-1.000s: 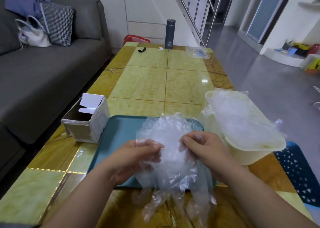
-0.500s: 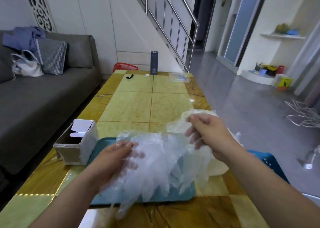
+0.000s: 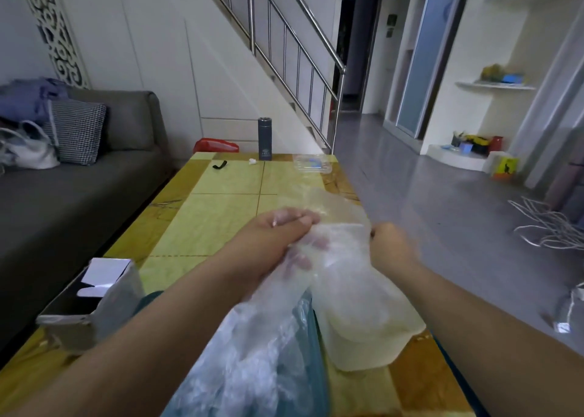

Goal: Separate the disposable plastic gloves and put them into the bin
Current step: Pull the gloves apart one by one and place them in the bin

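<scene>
A bunch of clear disposable plastic gloves (image 3: 252, 347) hangs from my left hand (image 3: 278, 236), which grips its top above the teal tray (image 3: 311, 337). My right hand (image 3: 390, 242) pinches the edge of a single glove (image 3: 341, 249) stretched between both hands. That glove hangs over the cream bin (image 3: 369, 344), which has a clear liner and stands at the table's right side, just right of the tray. Most of the tray is hidden by the gloves and my left arm.
An open cardboard box (image 3: 91, 309) sits at the table's left edge. At the far end stand a dark flask (image 3: 264, 138), a clear packet (image 3: 311, 163) and a small black item (image 3: 219, 165). A grey sofa (image 3: 72, 189) runs along the left.
My head has tilted up. Both hands have risen and shifted right; the left hand now grips the bunch from above, and the right hand has pulled one glove out over the bin.
</scene>
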Demonstrator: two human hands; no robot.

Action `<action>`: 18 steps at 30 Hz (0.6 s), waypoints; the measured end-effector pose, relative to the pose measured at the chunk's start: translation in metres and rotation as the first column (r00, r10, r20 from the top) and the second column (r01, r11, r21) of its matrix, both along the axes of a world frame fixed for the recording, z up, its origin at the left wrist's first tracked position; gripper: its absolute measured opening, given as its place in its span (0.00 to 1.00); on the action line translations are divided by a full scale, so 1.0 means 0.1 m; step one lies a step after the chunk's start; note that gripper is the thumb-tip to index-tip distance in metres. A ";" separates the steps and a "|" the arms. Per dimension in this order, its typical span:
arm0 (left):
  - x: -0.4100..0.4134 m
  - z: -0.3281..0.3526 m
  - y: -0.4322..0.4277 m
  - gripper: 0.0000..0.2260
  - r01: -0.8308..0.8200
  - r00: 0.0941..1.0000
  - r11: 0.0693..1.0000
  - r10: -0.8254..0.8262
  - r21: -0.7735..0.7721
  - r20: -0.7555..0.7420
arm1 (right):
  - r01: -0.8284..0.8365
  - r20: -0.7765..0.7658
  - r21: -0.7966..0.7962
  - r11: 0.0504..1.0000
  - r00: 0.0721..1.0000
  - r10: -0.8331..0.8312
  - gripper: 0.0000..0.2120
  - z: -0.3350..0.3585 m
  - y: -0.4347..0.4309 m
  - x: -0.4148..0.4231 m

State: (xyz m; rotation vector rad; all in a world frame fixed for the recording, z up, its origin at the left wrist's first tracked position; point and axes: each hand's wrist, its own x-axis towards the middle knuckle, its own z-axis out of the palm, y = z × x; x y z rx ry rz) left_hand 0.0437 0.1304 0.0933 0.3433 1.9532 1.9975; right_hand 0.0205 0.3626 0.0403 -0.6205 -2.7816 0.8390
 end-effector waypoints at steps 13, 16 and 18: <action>-0.86 -0.84 1.22 0.09 -0.190 0.981 0.863 0.152 -0.469 -0.118 | -0.127 0.071 -0.213 0.969 0.987 0.145 0.15 -0.02 0.67 0.06; -0.86 -0.91 1.31 0.14 -0.170 0.972 0.698 0.001 -0.696 -0.237 | -0.110 -0.116 0.037 0.993 0.987 0.114 0.19 -0.02 0.73 0.04; -0.84 -0.95 1.38 0.16 -0.181 0.957 0.608 -0.072 -0.773 -0.280 | -0.136 -0.283 0.065 0.989 0.947 0.149 0.21 0.03 0.64 0.06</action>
